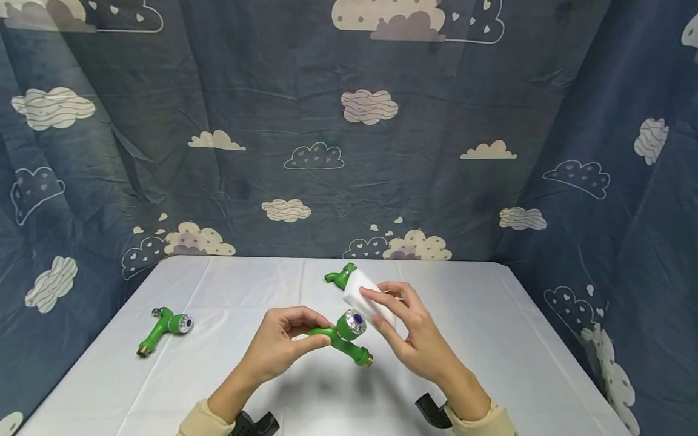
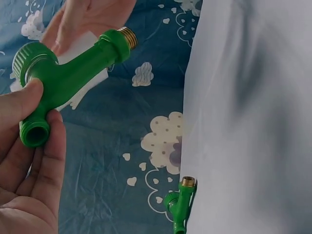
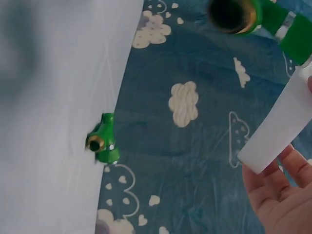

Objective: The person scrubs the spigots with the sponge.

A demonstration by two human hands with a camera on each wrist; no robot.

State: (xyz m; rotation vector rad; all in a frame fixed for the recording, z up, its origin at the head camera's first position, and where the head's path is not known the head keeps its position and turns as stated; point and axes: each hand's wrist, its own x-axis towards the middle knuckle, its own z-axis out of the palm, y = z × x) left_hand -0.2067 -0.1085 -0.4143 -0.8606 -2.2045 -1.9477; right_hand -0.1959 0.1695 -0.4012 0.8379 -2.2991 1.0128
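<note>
In the head view, a white cloth-covered table (image 1: pixel 234 287) has a dark blue cloud-print curtain (image 1: pixel 425 188) behind its far edge. Above the table's middle, the left hand (image 1: pixel 289 342) pinches a green tap with a brass threaded end and a clear, blue-centred knob (image 1: pixel 342 344) between thumb and fingers. The right hand (image 1: pixel 411 339) grips a smooth white rectangular block (image 1: pixel 360 289), also over the table's middle; I cannot tell whether block and knob touch. A small green tap with a curved spout (image 1: pixel 341 277) lies near the table's far edge, partly behind the block. A green tap with a silver-rimmed knob (image 1: pixel 159 333) lies near the table's left edge, white cloth stretching between it and the left hand.

In the left wrist view, thumb and fingers clamp the held tap, and another green tap lies right along the table's edge.

In the right wrist view, fingers hold the block beyond the table's edge line, while one green tap lies at that edge.
</note>
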